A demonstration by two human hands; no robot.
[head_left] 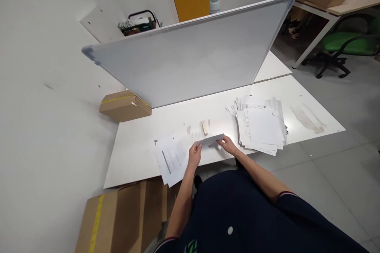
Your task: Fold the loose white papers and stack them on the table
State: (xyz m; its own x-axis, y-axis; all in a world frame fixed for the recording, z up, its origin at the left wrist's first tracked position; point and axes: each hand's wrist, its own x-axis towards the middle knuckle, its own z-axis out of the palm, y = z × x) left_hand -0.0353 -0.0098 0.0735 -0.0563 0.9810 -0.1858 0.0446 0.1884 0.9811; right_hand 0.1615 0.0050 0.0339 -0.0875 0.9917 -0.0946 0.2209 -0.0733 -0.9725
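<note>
White table under a leaning whiteboard; left hand and right hand pinched one sheet. Left stack overhung, might slide off.

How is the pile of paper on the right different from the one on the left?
The right pile is thick, with many fanned-out sheets; the left pile is thin, only a few sheets. The right pile lies wholly on the table; the left pile overhangs its near edge. Both are white printed paper lying flat.
</note>
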